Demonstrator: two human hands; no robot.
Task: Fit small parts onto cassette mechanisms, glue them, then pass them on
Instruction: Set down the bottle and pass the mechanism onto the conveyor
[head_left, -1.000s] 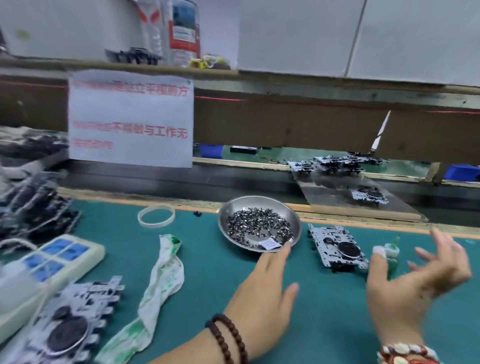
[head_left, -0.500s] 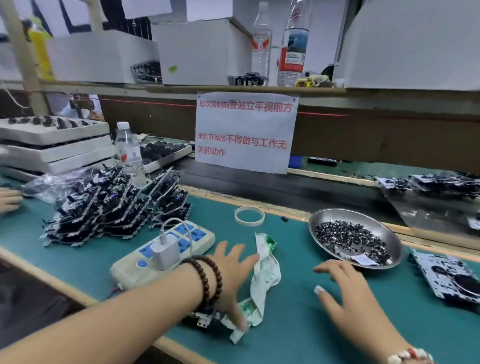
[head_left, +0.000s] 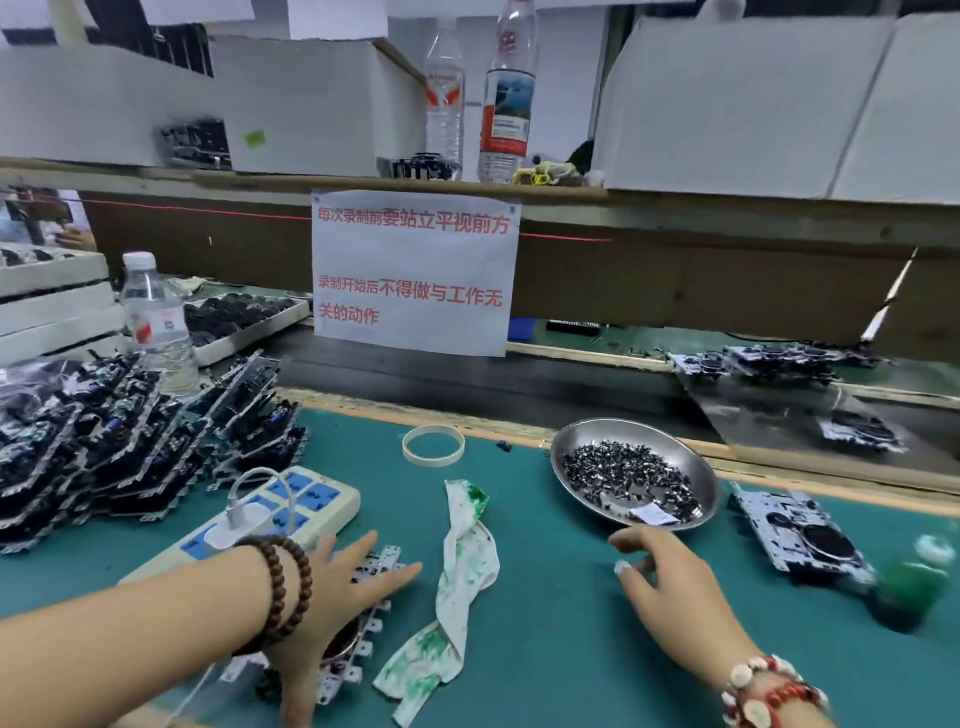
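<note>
My left hand (head_left: 337, 597) lies with spread fingers on a cassette mechanism (head_left: 371, 618) at the near edge of the green mat, covering most of it. My right hand (head_left: 670, 582) hovers just in front of a steel dish (head_left: 571, 441) of small metal parts (head_left: 631, 475), fingers loosely bent and holding nothing. A second cassette mechanism (head_left: 802, 535) lies flat to the right of the dish. Beside it stands a blurred green glue bottle (head_left: 914, 577) with a white cap.
A heap of cassette mechanisms (head_left: 130, 431) fills the left. A power strip (head_left: 291, 506) with a charger, a stained white rag (head_left: 462, 582), a tape ring (head_left: 432, 445) and a water bottle (head_left: 156, 322) are nearby. More mechanisms (head_left: 779, 358) sit on the belt beyond.
The view has swung left and steadied. My left hand went from near the dish to the mechanism at the near edge. My right hand dropped toward the dish's front rim.
</note>
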